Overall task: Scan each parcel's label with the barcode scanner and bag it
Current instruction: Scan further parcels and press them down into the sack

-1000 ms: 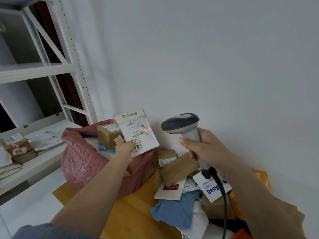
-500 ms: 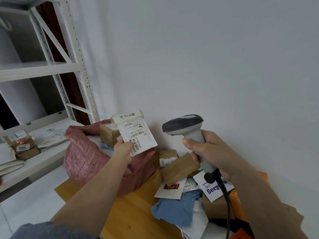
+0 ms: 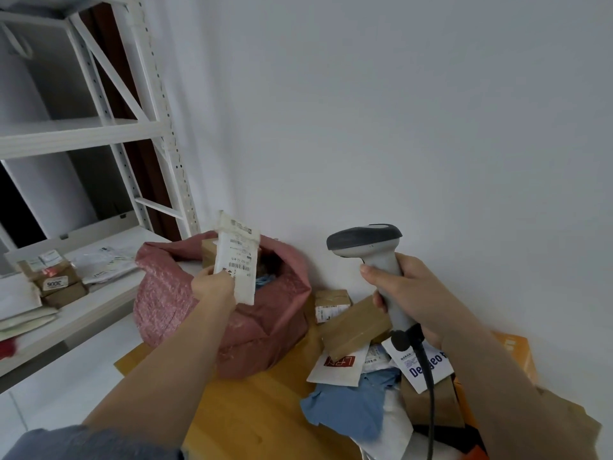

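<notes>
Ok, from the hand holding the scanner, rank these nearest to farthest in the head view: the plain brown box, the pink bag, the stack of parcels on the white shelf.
From the right hand, gripping the barcode scanner:
1. Plain brown box, just below-left of the hand on the pile.
2. Pink bag, mid-table, under the left hand and its white parcel.
3. Stack of parcels, far left on the white shelf.

I'm reaching both bare forearms forward: my left hand (image 3: 214,287) is pinching something with curled fingers (image 3: 223,277), my right hand (image 3: 409,298) is wrapping round a handle.
</notes>
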`<state>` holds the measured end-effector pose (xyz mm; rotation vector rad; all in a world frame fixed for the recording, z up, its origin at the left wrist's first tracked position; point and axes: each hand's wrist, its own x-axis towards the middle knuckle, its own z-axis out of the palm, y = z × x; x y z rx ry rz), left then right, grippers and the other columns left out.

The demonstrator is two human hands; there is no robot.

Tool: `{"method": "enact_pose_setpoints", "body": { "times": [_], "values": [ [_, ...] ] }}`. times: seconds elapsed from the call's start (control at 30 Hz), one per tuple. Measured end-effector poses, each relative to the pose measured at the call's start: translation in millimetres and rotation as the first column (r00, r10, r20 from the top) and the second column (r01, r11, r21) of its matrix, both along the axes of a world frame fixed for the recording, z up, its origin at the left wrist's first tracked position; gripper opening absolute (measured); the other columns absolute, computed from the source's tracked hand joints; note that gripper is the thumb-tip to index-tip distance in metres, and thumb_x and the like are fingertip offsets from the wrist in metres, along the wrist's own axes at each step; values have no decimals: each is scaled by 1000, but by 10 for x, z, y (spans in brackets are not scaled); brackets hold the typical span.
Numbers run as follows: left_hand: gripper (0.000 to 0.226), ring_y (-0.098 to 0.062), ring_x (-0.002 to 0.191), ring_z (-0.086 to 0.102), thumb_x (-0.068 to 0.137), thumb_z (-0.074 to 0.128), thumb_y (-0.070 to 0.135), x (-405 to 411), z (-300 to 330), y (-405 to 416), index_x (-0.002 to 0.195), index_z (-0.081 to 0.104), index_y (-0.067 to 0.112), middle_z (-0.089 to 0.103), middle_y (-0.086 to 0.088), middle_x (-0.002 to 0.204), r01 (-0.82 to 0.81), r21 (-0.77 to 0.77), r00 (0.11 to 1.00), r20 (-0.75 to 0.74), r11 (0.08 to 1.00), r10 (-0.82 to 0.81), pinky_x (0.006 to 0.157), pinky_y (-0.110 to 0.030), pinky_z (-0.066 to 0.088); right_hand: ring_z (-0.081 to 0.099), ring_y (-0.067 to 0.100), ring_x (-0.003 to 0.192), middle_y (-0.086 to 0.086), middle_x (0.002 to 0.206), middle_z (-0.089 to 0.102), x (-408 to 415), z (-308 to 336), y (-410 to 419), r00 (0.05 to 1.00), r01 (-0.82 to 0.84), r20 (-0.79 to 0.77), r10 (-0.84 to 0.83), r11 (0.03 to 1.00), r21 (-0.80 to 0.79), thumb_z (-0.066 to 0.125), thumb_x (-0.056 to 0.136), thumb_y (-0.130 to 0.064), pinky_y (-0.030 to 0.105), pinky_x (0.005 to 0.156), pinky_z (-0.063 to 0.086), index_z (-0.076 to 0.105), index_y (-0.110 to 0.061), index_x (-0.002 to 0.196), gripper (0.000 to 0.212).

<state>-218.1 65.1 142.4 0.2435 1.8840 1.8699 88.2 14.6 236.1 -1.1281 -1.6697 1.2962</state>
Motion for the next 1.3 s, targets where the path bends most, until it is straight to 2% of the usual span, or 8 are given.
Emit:
{"method": "enact_pose_setpoints", "body": {
  "times": [0.27, 0.53, 0.7, 0.83, 0.93, 1.1, 1.23, 1.3],
  "values": [
    [37, -18, 60, 50, 88, 55, 6, -460, -308, 221, 125, 52, 1, 57, -8, 84, 176, -257, 983, 94, 950, -156, 52, -30, 44, 53, 6, 49, 5, 62, 56, -338, -160, 168, 998, 0, 60, 3, 999, -41, 61, 95, -24, 18, 51, 43, 61, -9, 97, 16],
    [15, -21, 64, 59, 92, 50, 3, -393, -531, 618, 107, 52, 3, 65, -13, 91, 316, -229, 937, 229, 921, -264, 40, -26, 47, 52, 6, 49, 2, 63, 56, -553, -261, 395, 992, 59, 114, -50, 995, -79, 60, 95, -26, 20, 55, 42, 58, -16, 94, 11],
    [42, -28, 99, 65, 90, 51, 4, -478, -695, 880, 132, 52, 2, 58, -18, 131, 457, -367, 887, 129, 810, -443, 54, -28, 50, 54, 6, 51, 1, 60, 58, -602, -336, 536, 987, 89, 139, -77, 993, -80, 61, 94, -26, 22, 57, 42, 59, -16, 93, 10],
    [38, -19, 125, 53, 96, 53, 23, -487, -643, 849, 133, 53, 15, 57, -1, 133, 284, -531, 909, -118, 799, -401, 93, -26, 46, 55, 6, 52, 2, 62, 58, -596, -375, 640, 981, 114, 169, -99, 990, -81, 61, 94, -27, 25, 59, 42, 60, -16, 93, 11],
    [39, -17, 120, 56, 94, 56, 38, -518, -631, 773, 129, 56, 19, 59, 3, 129, 164, -646, 850, -290, 745, -439, 90, -26, 46, 54, 5, 50, 2, 62, 58, -608, -395, 705, 980, 118, 172, -102, 989, -86, 61, 95, -25, 23, 57, 41, 59, -17, 92, 9],
    [56, -18, 127, 50, 97, 43, 48, -678, -705, 838, 142, 41, 17, 53, 2, 137, 86, -636, 902, -277, 767, -331, 100, -29, 40, 54, 5, 50, 1, 60, 58, -615, -465, 765, 980, 107, 176, -89, 990, -94, 61, 94, -26, 23, 59, 42, 60, -17, 92, 10],
    [71, -28, 124, 51, 89, 64, 44, -693, -686, 872, 141, 34, 5, 49, -13, 139, -91, -184, 963, 234, 979, 133, 103, -37, 45, 54, 5, 49, 2, 61, 58, -593, -497, 806, 981, 113, 168, -95, 988, -101, 61, 95, -26, 22, 57, 42, 60, -15, 93, 10],
    [73, -30, 128, 45, 81, 73, 34, -610, -611, 860, 137, 40, 2, 43, -15, 142, -112, -340, 984, 93, 934, 152, 106, -39, 40, 54, 6, 51, 2, 61, 58, -572, -512, 814, 983, 111, 159, -94, 988, -104, 61, 94, -27, 24, 59, 42, 60, -16, 92, 11]
  ]
}}
